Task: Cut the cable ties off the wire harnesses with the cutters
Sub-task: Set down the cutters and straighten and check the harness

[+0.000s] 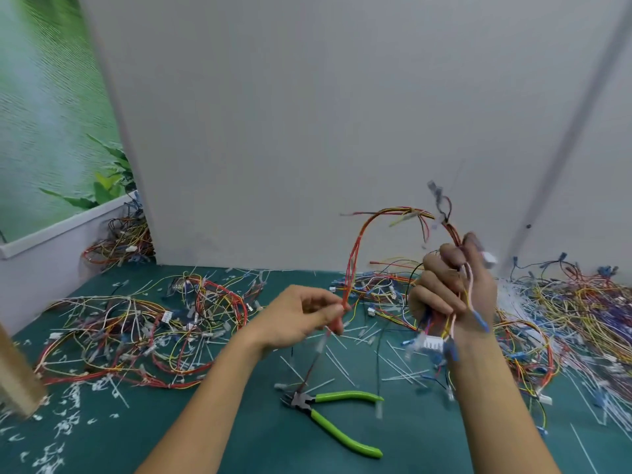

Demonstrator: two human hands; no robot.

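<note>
A wire harness [369, 220] of red, orange and yellow wires arches in the air between my hands. My right hand [451, 285] is raised and grips one end of it, with a white connector [432, 343] and blue terminals dangling below the fist. My left hand [304, 316] pinches the other strand of the harness lower down, near the table. The cutters [337, 417], with green handles spread apart, lie on the green mat [239, 432] in front of me, held by neither hand.
A tangle of harnesses [136, 330] lies at the left, another pile [564, 319] at the right, and more wires [119, 241] at the back left corner. Cut white tie pieces [342, 367] litter the mat. A grey wall [307, 131] stands behind; a wooden post [17, 374] is at left.
</note>
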